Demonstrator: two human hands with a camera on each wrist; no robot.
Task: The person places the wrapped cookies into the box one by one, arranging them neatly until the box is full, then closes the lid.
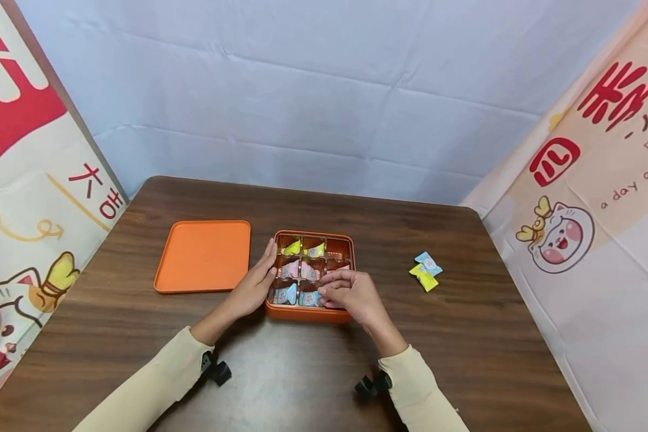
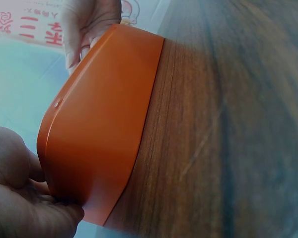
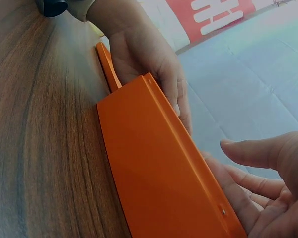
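An orange box (image 1: 309,314) with a divided tray stands on the table. In its back row lie yellow wrapped candies (image 1: 291,248) in the left and middle compartments; the right one holds none. Pink wrapped candies (image 1: 288,270) fill the middle row, its right one partly covered. Blue wrapped candies (image 1: 285,294) sit in front. My left hand (image 1: 252,287) rests along the box's left side, fingers straight. Over the front right compartment, my right hand (image 1: 353,295) dips its fingers inside the rim; thumb and fingers (image 3: 258,186) stand apart in the right wrist view. That compartment is hidden.
An orange lid (image 1: 204,257) lies flat to the left of the box. To the right, a blue candy (image 1: 429,263) and a yellow candy (image 1: 424,278) lie touching on the brown wooden table (image 1: 464,336). A pale cloth (image 1: 302,90) hangs behind the table.
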